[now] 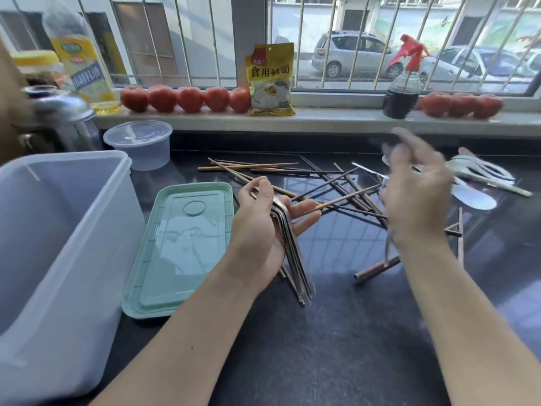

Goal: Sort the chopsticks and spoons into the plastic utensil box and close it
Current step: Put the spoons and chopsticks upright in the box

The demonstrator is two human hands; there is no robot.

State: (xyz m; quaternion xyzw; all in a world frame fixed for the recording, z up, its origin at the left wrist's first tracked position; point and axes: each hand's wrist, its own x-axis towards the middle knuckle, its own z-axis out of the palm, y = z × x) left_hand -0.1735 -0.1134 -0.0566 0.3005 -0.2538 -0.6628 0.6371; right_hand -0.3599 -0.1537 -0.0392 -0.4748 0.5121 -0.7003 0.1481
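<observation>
two bare forearms, no sleeves, hands [265,227] ungloved

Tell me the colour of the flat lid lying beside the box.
Mint green lid, clearest in the head view.

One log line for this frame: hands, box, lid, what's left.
left hand: holds metal utensils | right hand: raised, blurred | box: open | lid: off | chopsticks: scattered | spoons: on counter

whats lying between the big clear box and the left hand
The green lid lies flat on the counter between the clear box and the left hand, seen in the head view.
</observation>
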